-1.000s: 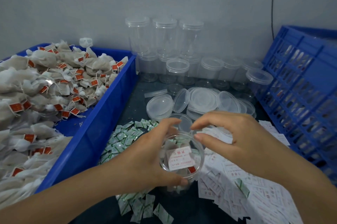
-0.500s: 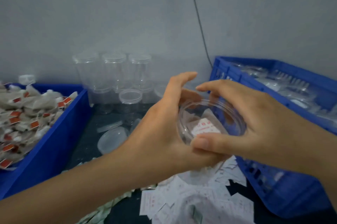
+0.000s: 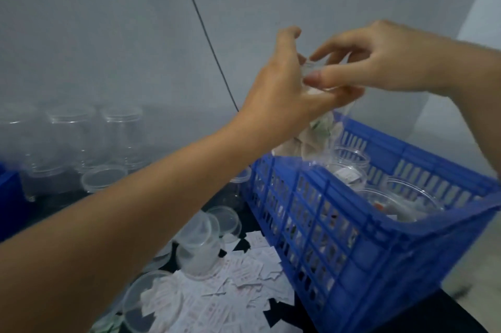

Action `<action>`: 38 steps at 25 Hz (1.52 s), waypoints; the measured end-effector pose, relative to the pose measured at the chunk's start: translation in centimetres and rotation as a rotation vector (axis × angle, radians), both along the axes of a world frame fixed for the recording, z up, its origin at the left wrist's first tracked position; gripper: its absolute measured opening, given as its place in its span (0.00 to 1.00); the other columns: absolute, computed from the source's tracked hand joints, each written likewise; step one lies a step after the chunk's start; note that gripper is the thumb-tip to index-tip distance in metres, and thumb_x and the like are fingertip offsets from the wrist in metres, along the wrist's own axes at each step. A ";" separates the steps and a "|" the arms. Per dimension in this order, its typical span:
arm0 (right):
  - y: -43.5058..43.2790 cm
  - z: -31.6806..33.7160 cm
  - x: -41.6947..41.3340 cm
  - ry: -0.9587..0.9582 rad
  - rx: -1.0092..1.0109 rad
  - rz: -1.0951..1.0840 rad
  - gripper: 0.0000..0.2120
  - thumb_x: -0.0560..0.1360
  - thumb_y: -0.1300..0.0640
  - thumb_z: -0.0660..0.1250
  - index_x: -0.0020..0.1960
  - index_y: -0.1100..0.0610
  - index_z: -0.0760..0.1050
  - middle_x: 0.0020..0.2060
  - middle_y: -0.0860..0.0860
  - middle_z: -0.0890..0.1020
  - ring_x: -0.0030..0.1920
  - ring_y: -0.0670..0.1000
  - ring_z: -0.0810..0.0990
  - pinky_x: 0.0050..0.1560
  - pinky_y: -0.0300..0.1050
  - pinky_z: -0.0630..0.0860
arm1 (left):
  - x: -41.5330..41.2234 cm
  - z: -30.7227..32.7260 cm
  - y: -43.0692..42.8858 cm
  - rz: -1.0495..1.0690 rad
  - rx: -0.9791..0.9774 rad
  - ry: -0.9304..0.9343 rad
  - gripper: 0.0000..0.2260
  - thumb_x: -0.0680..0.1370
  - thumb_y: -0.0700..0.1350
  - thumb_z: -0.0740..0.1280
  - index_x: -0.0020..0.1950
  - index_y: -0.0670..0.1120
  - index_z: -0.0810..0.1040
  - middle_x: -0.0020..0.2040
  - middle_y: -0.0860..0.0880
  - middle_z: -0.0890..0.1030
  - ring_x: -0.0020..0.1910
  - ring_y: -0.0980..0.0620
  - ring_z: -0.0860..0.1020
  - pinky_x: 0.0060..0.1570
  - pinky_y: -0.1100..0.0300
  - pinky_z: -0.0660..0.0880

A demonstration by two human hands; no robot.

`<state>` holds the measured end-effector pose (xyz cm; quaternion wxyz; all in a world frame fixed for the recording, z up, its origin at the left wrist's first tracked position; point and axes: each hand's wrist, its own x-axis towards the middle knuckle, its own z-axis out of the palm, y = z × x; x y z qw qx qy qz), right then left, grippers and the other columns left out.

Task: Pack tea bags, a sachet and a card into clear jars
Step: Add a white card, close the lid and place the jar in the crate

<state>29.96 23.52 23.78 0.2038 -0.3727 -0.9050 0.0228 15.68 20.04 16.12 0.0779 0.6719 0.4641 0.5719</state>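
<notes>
A clear jar [image 3: 324,129] filled with tea bags and a green sachet hangs in the air above the back left corner of the blue crate [image 3: 379,246]. My left hand [image 3: 287,91] grips the jar around its upper body. My right hand [image 3: 379,61] pinches the clear lid at the jar's top between thumb and fingers. Both hands hide most of the jar's upper part. Several filled, lidded jars [image 3: 349,175] stand inside the crate.
Empty clear jars [image 3: 73,140] stand stacked at the back left against the wall. Loose lids [image 3: 214,227] and scattered white cards [image 3: 217,294] lie on the dark table left of the crate. A black cable [image 3: 206,34] runs down the wall.
Both hands have carried the jar up and to the right, from over the table to above the blue crate. The view has swung right, and the tea bag bin has left the frame.
</notes>
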 end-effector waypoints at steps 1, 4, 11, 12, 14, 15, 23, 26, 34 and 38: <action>1.3 0.2 0.5 0.011 0.011 -0.028 0.40 0.58 0.23 0.65 0.63 0.45 0.78 0.47 0.41 0.83 0.41 0.43 0.83 0.39 0.38 0.73 | 0.6 0.3 1.1 -0.025 -0.024 -0.004 0.44 0.71 0.54 0.75 0.76 0.44 0.53 0.63 0.47 0.73 0.57 0.52 0.77 0.56 0.56 0.77; 6.0 0.5 2.2 0.051 0.058 -0.162 0.32 0.65 0.28 0.68 0.61 0.47 0.79 0.51 0.48 0.82 0.48 0.52 0.82 0.40 0.42 0.73 | 2.2 -0.8 3.8 -0.076 -0.115 0.015 0.36 0.74 0.47 0.73 0.75 0.42 0.56 0.62 0.50 0.72 0.58 0.53 0.74 0.53 0.67 0.72; 13.6 -1.3 8.2 -0.074 0.194 -0.599 0.36 0.67 0.34 0.71 0.67 0.54 0.72 0.64 0.58 0.77 0.62 0.61 0.76 0.58 0.54 0.72 | 5.0 -6.3 6.5 -0.128 -0.368 0.375 0.18 0.79 0.45 0.65 0.68 0.44 0.71 0.69 0.48 0.72 0.65 0.51 0.72 0.57 0.62 0.69; 14.0 -2.1 8.9 -0.110 0.180 -0.653 0.37 0.65 0.32 0.70 0.65 0.55 0.73 0.62 0.58 0.78 0.60 0.61 0.77 0.56 0.54 0.73 | 5.3 -6.7 6.7 -0.153 -0.394 0.404 0.17 0.79 0.46 0.65 0.67 0.44 0.72 0.68 0.49 0.73 0.64 0.51 0.72 0.58 0.62 0.69; 14.6 -3.7 10.2 -0.174 0.109 -0.740 0.35 0.62 0.29 0.67 0.56 0.56 0.76 0.54 0.58 0.81 0.48 0.58 0.81 0.44 0.47 0.73 | 5.7 -7.4 7.1 -0.182 -0.438 0.471 0.15 0.80 0.47 0.64 0.66 0.45 0.75 0.66 0.49 0.76 0.57 0.53 0.75 0.57 0.59 0.71; 14.9 -4.5 10.8 -0.203 0.058 -0.763 0.32 0.63 0.28 0.67 0.50 0.56 0.76 0.48 0.56 0.82 0.40 0.56 0.80 0.38 0.44 0.71 | 5.8 -7.6 7.3 -0.190 -0.459 0.484 0.14 0.80 0.47 0.64 0.64 0.45 0.77 0.64 0.49 0.78 0.50 0.54 0.76 0.54 0.59 0.71; 16.4 -8.6 12.8 -0.218 -0.328 -0.735 0.30 0.63 0.32 0.75 0.40 0.59 0.74 0.39 0.56 0.77 0.33 0.57 0.83 0.24 0.39 0.76 | 5.8 -8.4 7.8 -0.143 -0.447 0.549 0.19 0.81 0.48 0.59 0.34 0.38 0.73 0.30 0.45 0.72 0.30 0.47 0.68 0.41 0.58 0.61; 16.3 -9.7 12.9 -0.232 -0.412 -0.710 0.30 0.63 0.32 0.77 0.40 0.57 0.71 0.38 0.56 0.78 0.31 0.56 0.84 0.25 0.41 0.78 | 5.7 -8.4 7.7 -0.082 -0.401 0.609 0.21 0.81 0.48 0.58 0.28 0.42 0.69 0.26 0.48 0.67 0.27 0.50 0.64 0.31 0.63 0.57; 15.7 -11.2 11.8 -0.329 -0.438 -0.639 0.30 0.63 0.31 0.76 0.39 0.57 0.71 0.33 0.52 0.74 0.23 0.49 0.81 0.21 0.36 0.72 | 5.8 -8.6 8.0 -0.047 -0.335 0.629 0.23 0.80 0.48 0.58 0.25 0.46 0.60 0.23 0.51 0.62 0.25 0.52 0.60 0.36 0.59 0.58; 15.6 -11.2 10.4 -0.362 -0.430 -0.580 0.27 0.66 0.33 0.75 0.40 0.58 0.75 0.35 0.53 0.77 0.29 0.51 0.81 0.24 0.37 0.73 | 5.7 -8.7 8.1 -0.053 -0.317 0.615 0.22 0.80 0.47 0.57 0.25 0.46 0.60 0.23 0.51 0.62 0.25 0.52 0.60 0.46 0.57 0.61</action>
